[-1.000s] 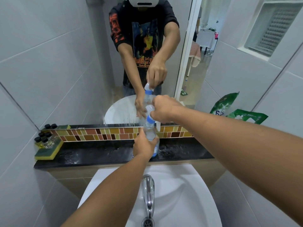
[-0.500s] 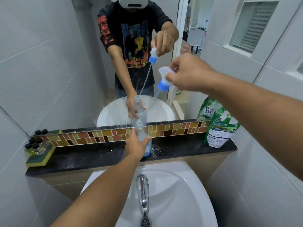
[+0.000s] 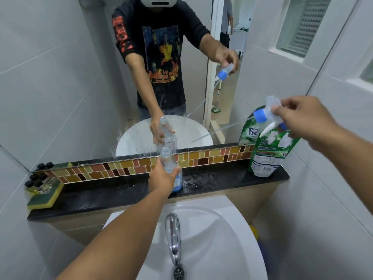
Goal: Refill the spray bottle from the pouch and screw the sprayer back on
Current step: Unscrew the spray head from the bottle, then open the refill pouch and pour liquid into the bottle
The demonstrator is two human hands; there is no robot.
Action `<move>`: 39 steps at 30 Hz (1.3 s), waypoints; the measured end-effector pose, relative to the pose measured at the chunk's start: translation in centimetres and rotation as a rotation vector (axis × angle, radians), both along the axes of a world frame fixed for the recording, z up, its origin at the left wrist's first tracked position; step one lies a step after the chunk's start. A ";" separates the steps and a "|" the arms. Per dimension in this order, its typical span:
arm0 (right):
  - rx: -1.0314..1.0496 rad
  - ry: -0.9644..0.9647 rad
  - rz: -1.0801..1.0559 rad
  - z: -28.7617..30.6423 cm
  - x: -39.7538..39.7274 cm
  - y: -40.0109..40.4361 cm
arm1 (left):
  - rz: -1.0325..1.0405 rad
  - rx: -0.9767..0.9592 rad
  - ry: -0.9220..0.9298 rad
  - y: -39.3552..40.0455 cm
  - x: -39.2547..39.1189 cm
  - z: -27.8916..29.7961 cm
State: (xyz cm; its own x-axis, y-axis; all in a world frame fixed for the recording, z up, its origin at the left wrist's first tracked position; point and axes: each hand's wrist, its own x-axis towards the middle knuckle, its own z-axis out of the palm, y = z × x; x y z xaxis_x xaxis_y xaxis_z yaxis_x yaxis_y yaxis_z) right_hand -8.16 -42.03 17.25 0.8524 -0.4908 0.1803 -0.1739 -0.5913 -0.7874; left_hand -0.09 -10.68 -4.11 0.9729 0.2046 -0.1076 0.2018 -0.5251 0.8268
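The right hand point(image 3: 300, 120) pinches the sprayer point(image 3: 266, 114) by its clear head, blue collar pointing left and the thin dip tube point(image 3: 218, 131) trailing out toward the bottle. It hangs in the air just in front of the green pouch point(image 3: 270, 154), well to the right of the bottle and above its open neck. The left hand point(image 3: 163, 178) is wrapped around the bottle point(image 3: 168, 160), holding it upright on the wet black ledge point(image 3: 212, 176) behind the sink point(image 3: 201, 229).

The step in hand looks like parking the sprayer so the pouring can start. Best to lay it on the ledge to the right of the bottle, near the pouch, tube kept off the splashed patch and clear of the sink edge so it cannot roll in. The tube is long and springy; swing it slowly or it may flick drops at the mirror point(image 3: 80, 77). The left hand should keep its firm hold, since the bottle looks light, nearly empty and easy to tip on that slick surface. The pouch stands untouched.
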 end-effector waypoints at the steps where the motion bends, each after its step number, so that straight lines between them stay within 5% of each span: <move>1: 0.049 0.031 -0.017 -2.1 -0.1 -0.2 | 0.000 0.004 -0.001 0.0 0.0 0.0; 10: 0.495 0.316 -0.155 -17.3 1.3 3.2 | 0.005 -0.013 -0.003 0.0 0.3 -0.4; 19: 0.640 0.449 -0.193 -24.4 5.5 8.5 | -0.009 -0.044 -0.026 0.2 0.4 -0.7; 39: -0.014 0.584 0.043 -29.7 8.2 11.7 | -0.009 -0.026 -0.024 0.3 0.7 -1.3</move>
